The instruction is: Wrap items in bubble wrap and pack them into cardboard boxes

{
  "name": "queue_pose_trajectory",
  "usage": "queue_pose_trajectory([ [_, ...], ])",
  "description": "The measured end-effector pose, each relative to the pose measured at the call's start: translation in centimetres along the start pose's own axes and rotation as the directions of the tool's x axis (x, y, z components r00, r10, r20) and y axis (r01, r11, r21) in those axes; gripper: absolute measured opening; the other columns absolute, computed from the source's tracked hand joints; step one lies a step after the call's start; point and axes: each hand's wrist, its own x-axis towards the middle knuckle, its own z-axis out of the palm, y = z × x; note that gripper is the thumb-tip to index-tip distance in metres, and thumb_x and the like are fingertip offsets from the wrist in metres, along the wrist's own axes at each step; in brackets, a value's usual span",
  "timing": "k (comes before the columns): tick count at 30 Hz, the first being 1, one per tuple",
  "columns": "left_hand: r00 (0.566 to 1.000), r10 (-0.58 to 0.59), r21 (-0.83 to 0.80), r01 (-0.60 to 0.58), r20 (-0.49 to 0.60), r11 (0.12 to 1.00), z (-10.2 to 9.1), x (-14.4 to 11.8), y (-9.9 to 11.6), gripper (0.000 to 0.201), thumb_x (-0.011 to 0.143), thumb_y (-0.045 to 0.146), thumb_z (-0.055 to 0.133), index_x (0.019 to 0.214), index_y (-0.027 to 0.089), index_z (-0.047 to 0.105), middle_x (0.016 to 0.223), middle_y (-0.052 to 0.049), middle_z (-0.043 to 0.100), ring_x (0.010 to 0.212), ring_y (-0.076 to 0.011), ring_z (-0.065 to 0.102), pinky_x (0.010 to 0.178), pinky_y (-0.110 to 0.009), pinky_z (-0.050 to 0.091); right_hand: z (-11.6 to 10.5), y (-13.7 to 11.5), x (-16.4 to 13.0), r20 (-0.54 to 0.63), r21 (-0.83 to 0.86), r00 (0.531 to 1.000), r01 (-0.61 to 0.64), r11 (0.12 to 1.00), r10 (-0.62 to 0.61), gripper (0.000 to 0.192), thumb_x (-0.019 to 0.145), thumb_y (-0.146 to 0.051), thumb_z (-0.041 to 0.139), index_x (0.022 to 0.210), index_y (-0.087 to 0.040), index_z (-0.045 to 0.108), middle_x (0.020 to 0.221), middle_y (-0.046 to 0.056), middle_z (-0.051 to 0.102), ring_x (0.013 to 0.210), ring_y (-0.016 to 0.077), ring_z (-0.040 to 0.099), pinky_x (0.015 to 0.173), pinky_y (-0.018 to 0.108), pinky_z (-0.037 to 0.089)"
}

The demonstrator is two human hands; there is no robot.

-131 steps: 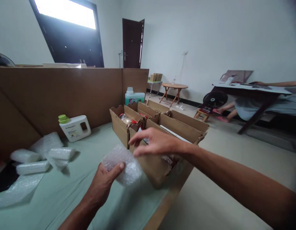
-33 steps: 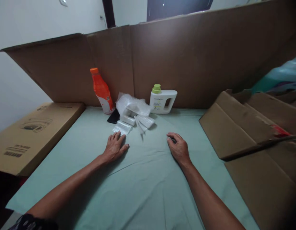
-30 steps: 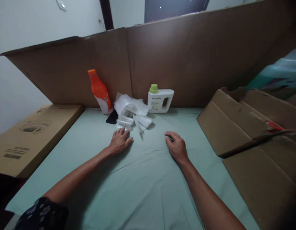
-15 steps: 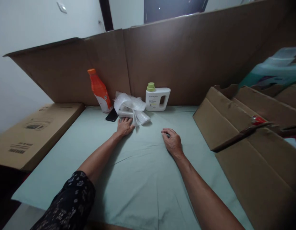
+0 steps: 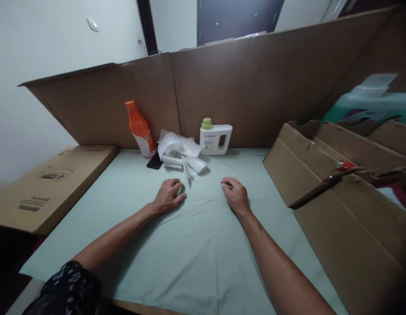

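Note:
My left hand (image 5: 167,197) lies on the green cloth (image 5: 192,249), its fingers curled over a small pale bubble-wrap roll (image 5: 180,189). Just beyond it sits a pile of bubble wrap and wrapped rolls (image 5: 180,151). My right hand (image 5: 236,195) rests on the cloth about a hand's width to the right. Its fingers are bent down; something small and dark shows under the fingertips, and I cannot tell what. A white jug with a green cap (image 5: 215,139) stands behind the pile, against the cardboard wall (image 5: 248,83).
An orange bottle (image 5: 140,129) and a black phone (image 5: 154,161) are left of the pile. A flat printed carton (image 5: 51,183) lies at the left edge. Open cardboard boxes (image 5: 334,188) fill the right side, with a teal jug (image 5: 370,103) behind them.
My left hand reached into the bubble-wrap pile and has drawn back toward me with a small roll under its fingers. My right hand has stayed in place.

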Motion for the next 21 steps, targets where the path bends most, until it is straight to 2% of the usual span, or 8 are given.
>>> queue_pose_trajectory([
  [3,0.991,0.126,-0.026,-0.125,0.047,0.992,0.5,1.6,1.8,0.049,0.089,0.045,0.062,0.131,0.021,0.063,0.139,-0.014,0.059,0.127,-0.0297,0.053,0.113,-0.048,0.038,-0.2,-0.2,0.0,-0.002,0.001,1.000,0.002,1.000,-0.002,0.021,0.078,-0.027,0.051,0.080,-0.024,0.072,0.104,0.008,0.076,0.100,0.0255,0.070,0.096,0.041,0.052],
  [5,0.988,0.145,-0.032,-0.143,0.058,0.989,1.1,3.5,2.5,0.050,0.091,0.046,0.059,0.135,0.021,0.060,0.143,-0.014,0.056,0.130,-0.0298,0.051,0.114,-0.049,0.035,-0.3,-0.3,0.0,0.000,0.004,1.000,0.007,1.000,-0.007,0.021,0.078,-0.028,0.051,0.080,-0.024,0.072,0.103,0.008,0.076,0.100,0.0256,0.070,0.095,0.041,0.052],
  [9,0.997,0.050,-0.021,-0.049,0.055,0.999,2.6,7.5,2.4,0.052,0.098,0.045,0.048,0.140,0.015,0.052,0.146,-0.019,0.052,0.132,-0.0321,0.049,0.113,-0.054,0.035,-0.5,-0.4,-0.1,0.002,0.010,1.000,0.009,1.000,-0.009,0.022,0.079,-0.029,0.051,0.079,-0.023,0.072,0.104,0.010,0.076,0.100,0.0265,0.070,0.096,0.042,0.052],
  [13,0.997,-0.006,-0.020,0.007,0.071,1.000,3.4,9.6,1.7,0.048,0.099,0.044,0.047,0.139,0.020,0.054,0.144,-0.015,0.054,0.133,-0.0292,0.049,0.112,-0.049,0.038,-0.6,-0.2,0.0,0.018,0.025,1.000,0.010,1.000,-0.010,0.021,0.079,-0.029,0.051,0.080,-0.022,0.072,0.104,0.011,0.076,0.100,0.0270,0.070,0.095,0.043,0.052],
  [15,0.997,-0.019,-0.022,0.020,0.072,1.000,3.3,9.1,1.7,0.048,0.098,0.043,0.049,0.140,0.020,0.053,0.148,-0.015,0.051,0.137,-0.0295,0.047,0.114,-0.050,0.037,-0.5,-0.2,0.0,0.023,0.031,1.000,0.009,0.999,-0.009,0.021,0.079,-0.029,0.051,0.081,-0.022,0.071,0.104,0.011,0.075,0.101,0.0273,0.069,0.096,0.043,0.052],
  [17,0.997,-0.008,-0.032,0.011,0.077,0.999,2.8,7.3,2.1,0.051,0.097,0.043,0.051,0.141,0.018,0.053,0.152,-0.017,0.047,0.139,-0.0307,0.044,0.115,-0.050,0.036,-0.5,-0.4,-0.1,0.023,0.029,1.000,0.002,1.000,-0.003,0.021,0.080,-0.027,0.051,0.081,-0.022,0.071,0.103,0.011,0.075,0.101,0.0273,0.069,0.097,0.043,0.051],
  [21,0.994,0.060,-0.075,-0.053,0.096,0.996,1.4,0.4,2.5,0.049,0.097,0.043,0.049,0.139,0.017,0.054,0.150,-0.019,0.048,0.136,-0.0345,0.048,0.113,-0.058,0.038,-0.4,-0.9,-0.6,0.037,-0.011,0.999,-0.023,1.000,0.023,0.020,0.081,-0.021,0.051,0.082,-0.023,0.071,0.103,0.007,0.075,0.102,0.0228,0.069,0.098,0.037,0.051],
])
